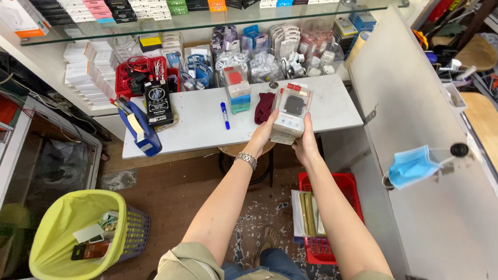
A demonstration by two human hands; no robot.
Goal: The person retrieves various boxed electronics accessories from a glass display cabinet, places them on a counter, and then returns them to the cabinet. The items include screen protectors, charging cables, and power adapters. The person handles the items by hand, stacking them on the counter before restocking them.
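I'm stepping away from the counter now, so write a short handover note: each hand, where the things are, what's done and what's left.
Left hand: grips the left side of the stack of boxed items.
Right hand: grips its right side and bottom.
The stack is held over the front edge of the white table, top box clear-fronted with a dark item inside.
On the table: blue pen, maroon cloth, blue tape dispenser.
Done: stack is in hand.
Left: it is not yet set down.

A small stack of clear-fronted white retail boxes point(290, 111), dark item inside, held above the table edge.
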